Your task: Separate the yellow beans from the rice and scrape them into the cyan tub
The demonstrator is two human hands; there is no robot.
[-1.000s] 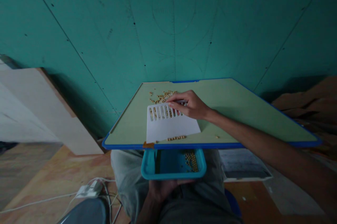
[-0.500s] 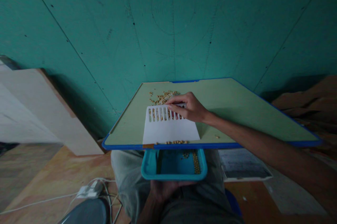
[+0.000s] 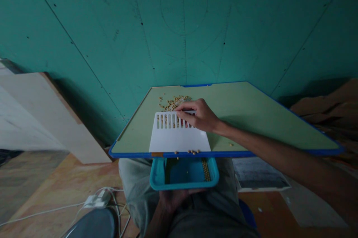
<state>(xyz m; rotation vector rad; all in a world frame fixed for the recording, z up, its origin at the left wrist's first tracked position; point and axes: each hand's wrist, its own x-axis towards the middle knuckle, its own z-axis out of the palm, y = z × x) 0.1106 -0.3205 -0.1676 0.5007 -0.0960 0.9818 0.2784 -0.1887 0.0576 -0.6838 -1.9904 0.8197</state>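
My right hand [image 3: 200, 115] pinches the far edge of a white slotted plastic plate [image 3: 180, 141], which lies tilted on the green tabletop. Several small tan beads or beans [image 3: 192, 152] sit along the plate's near edge, at the table's blue rim. Behind the plate is a scattered pile of the same small pieces [image 3: 176, 102]. Below the table edge, my left hand [image 3: 175, 197] supports a turquoise tray [image 3: 184, 186] from underneath; its fingers are mostly hidden. Rows of the tan pieces [image 3: 206, 170] line the tray's right side.
The green table [image 3: 251, 118] has a raised blue edge and stands against a green wall [image 3: 184, 25]. A single tan piece [image 3: 231, 144] lies right of the plate. White boards lean at left. Cables and a power strip [image 3: 97, 199] lie on the floor.
The plate has slid slightly toward me and to the left under my right hand. Fewer pieces sit at the table's near edge, and one shows just below it over the tray.
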